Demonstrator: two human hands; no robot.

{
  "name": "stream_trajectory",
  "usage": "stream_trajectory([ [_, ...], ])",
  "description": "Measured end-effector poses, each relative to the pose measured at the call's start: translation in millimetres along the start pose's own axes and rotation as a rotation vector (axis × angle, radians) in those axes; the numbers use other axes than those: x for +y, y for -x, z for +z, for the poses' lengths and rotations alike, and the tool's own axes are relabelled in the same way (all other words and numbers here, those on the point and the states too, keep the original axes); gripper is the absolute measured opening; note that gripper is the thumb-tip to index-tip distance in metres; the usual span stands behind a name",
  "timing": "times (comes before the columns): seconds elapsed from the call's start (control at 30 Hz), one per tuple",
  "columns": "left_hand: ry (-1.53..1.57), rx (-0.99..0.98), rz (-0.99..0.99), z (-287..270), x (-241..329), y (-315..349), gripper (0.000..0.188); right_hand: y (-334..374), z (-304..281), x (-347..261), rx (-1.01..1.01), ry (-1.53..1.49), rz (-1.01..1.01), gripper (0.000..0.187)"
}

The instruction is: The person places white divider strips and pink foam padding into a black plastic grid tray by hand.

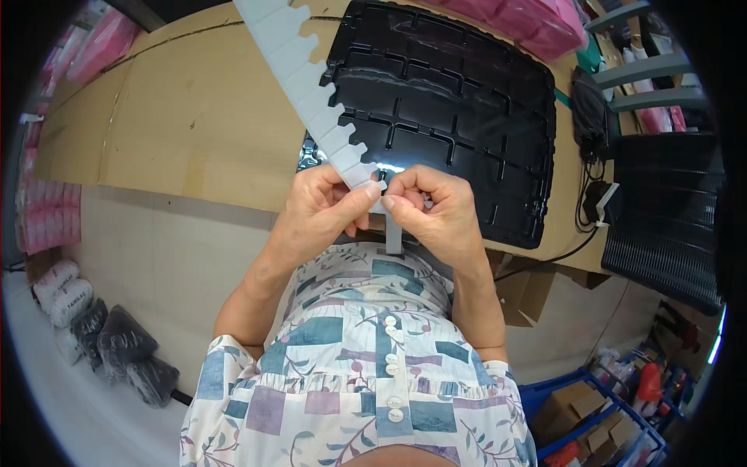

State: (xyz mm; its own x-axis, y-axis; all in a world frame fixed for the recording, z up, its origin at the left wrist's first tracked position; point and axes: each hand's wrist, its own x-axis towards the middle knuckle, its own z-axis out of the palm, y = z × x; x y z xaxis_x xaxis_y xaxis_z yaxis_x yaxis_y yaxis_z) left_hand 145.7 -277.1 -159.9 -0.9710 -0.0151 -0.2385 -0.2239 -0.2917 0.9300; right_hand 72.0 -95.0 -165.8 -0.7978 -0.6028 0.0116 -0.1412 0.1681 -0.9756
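My left hand (319, 206) grips the near end of a long pale-grey strip (302, 86) between thumb and fingers. Rounded tabs with gaps between them run along the strip's right edge, and it slants up to the far left. Close beside it, my right hand (436, 206) has its thumb and index finger pinched at the strip's end tab. A narrow grey piece (394, 235) hangs below my hands; whether it joins the strip cannot be made out. Just beyond my hands lies a black plastic tray (443, 97) with moulded ridges, partly covered by the strip.
A cardboard sheet (179, 124) covers the table. Pink wrapped packages (513, 19) stand at the back. Right of the tray are a black cable (583, 194) and a stack of black trays (661, 218). Blue crates (591, 381) with boxes sit on the floor at lower right.
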Motion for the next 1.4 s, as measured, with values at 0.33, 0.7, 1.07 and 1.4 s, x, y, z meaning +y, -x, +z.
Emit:
stream_trajectory([
  [0.33, -0.31, 0.136, 0.183, 9.1, -19.3, -1.0, 0.011, 32.0, -31.8, -7.1, 0.112, 0.359, -0.538, 0.012],
  [0.7, -0.591, -0.147, 0.265, 16.7, -25.2, -6.1, 0.008, 63.0, -143.3, 28.1, 0.411, 0.711, 0.191, 0.009],
  [1.07, -0.463, -0.132, 0.233, 9.8, -30.2, -12.7, 0.009, 59.5, -134.8, 33.9, 0.459, 0.859, 0.159, 0.008],
  [1.4, -0.512, -0.144, 0.27, 12.5, -30.2, -14.3, 0.009, 49.1, -130.8, 35.2, 0.33, 1.171, -0.042, 0.011],
])
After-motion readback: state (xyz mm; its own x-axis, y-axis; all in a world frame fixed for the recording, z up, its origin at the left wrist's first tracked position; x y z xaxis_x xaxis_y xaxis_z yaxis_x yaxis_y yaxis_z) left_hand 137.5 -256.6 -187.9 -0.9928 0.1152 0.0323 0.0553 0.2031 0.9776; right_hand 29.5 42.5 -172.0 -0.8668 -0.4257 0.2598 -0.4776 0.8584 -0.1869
